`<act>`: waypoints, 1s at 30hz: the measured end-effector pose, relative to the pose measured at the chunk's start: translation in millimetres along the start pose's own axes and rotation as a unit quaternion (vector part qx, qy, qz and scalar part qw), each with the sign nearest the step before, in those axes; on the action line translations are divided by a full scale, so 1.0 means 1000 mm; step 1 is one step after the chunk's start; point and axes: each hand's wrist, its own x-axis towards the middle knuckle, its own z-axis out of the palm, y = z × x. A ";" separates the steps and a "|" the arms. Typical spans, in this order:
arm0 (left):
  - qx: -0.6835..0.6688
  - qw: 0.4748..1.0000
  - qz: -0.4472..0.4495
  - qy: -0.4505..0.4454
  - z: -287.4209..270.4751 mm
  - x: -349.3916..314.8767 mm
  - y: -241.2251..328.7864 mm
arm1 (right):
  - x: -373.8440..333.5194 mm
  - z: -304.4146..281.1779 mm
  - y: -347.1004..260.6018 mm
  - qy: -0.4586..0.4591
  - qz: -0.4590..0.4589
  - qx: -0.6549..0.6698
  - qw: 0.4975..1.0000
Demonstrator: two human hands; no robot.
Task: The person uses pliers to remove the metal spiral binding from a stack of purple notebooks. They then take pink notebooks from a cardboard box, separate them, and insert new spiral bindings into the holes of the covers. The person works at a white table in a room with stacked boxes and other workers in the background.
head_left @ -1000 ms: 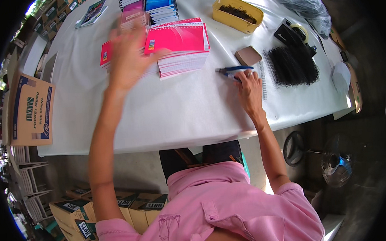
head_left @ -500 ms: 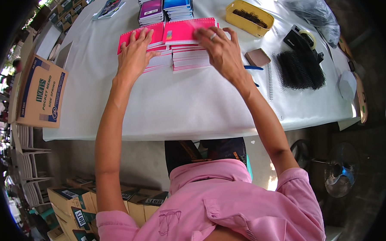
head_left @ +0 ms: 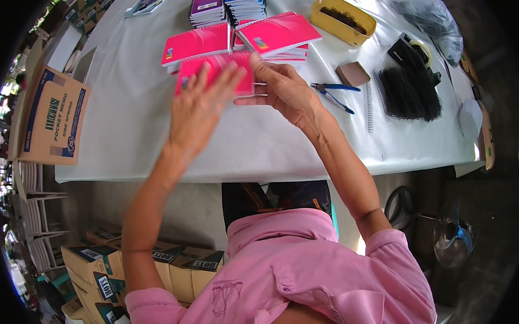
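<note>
A spiral notebook with a bright pink cover (head_left: 245,64) is in front of me, just above or on the near side of the pink stacks. My right hand (head_left: 288,91) pinches its right edge, thumb on top and fingers beneath. Across its cover stretch the fingers of my left hand (head_left: 202,103), blurred by motion. Behind it lie a left pile topped by a pink notebook (head_left: 195,42) and a right pile whose top pink notebook (head_left: 283,32) is turned askew. Blue-handled pliers (head_left: 338,87) rest just right of my right hand.
Purple notebooks (head_left: 207,5) and blue notebooks (head_left: 245,0) are stacked at the far side. To the right are a yellow container (head_left: 320,25) of dark pieces, a small brown box (head_left: 353,75), black wire coils (head_left: 407,95) and a tape dispenser (head_left: 402,48). A carton (head_left: 55,119) stands left.
Both hands have come nearer to me from the two piles, bringing one pink notebook. The right pile's top notebook now sits turned. The pliers, partly covered before, show fully.
</note>
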 end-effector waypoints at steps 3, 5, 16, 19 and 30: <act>-0.027 0.998 -0.003 0.062 -0.019 -0.030 0.027 | -0.022 -0.019 0.014 -0.015 -0.016 -0.138 0.990; -0.143 0.976 -0.099 0.131 -0.018 -0.041 0.032 | -0.045 -0.032 0.020 -0.004 -0.071 -0.159 0.985; -0.450 0.856 -0.224 0.123 0.016 -0.050 0.073 | -0.070 -0.082 0.096 0.056 -0.222 -0.411 0.883; -0.161 0.981 -0.097 0.044 0.006 -0.024 0.086 | -0.073 -0.072 0.086 0.044 -0.196 -0.452 0.869; -0.282 0.932 -0.022 -0.225 0.002 -0.004 0.084 | -0.046 -0.251 -0.028 0.415 -0.136 -0.777 0.454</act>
